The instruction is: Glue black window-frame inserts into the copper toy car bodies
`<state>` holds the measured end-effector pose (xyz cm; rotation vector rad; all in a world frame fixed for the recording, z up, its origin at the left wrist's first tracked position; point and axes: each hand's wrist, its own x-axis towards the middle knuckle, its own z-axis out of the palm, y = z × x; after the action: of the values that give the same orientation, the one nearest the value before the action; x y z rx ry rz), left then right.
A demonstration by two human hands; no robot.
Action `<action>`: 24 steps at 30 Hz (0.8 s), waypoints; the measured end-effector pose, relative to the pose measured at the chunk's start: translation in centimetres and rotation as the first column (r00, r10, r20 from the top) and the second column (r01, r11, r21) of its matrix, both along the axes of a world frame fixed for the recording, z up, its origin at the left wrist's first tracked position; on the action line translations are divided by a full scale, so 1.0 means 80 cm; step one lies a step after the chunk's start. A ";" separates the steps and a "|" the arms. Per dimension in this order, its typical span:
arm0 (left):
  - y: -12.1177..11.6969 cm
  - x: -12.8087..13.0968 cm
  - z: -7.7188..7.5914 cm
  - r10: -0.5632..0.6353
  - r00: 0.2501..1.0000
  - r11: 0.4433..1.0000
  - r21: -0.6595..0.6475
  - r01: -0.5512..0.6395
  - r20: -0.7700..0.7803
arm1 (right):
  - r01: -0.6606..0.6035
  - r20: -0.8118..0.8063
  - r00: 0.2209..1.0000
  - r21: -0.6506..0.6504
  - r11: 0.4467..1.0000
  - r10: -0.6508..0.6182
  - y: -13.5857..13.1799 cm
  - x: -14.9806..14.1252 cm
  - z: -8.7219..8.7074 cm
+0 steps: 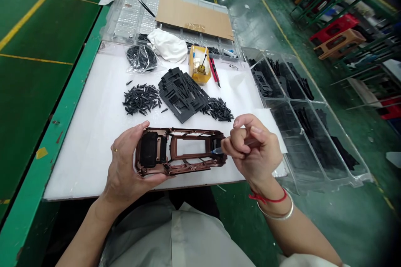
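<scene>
My left hand (125, 164) grips the left end of a bronze-brown model car body (188, 166), thumb along the near side and fingers at the far side. The shell lies open side up, showing a black panel inside its left end and a window-like opening in the middle. Closed around a slim, translucent syringe (218, 150) with a blue tip is my right hand (255, 144). The syringe tip points into the right end of the car body; whether it touches is too small to tell. My right fingers hide most of the syringe.
Behind the car body lie flat black parts (181, 94) between two piles of small black pieces (141, 99). A yellow box (199, 66) with a small bottle, a red cutter (214, 73) and a white cloth (169, 46) stand farther back. Clear compartment trays (313, 133) are at right.
</scene>
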<state>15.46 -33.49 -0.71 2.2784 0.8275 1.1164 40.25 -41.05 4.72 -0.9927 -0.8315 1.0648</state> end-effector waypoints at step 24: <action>-0.002 0.006 0.002 0.051 0.999 0.995 -0.091 -0.052 -0.007 | 0.105 0.011 0.994 0.039 0.994 -0.105 -0.007 0.008 0.018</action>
<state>15.90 -33.64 -0.54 2.1968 0.9246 1.0740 40.87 -41.59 6.14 -1.0011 -0.7986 0.9505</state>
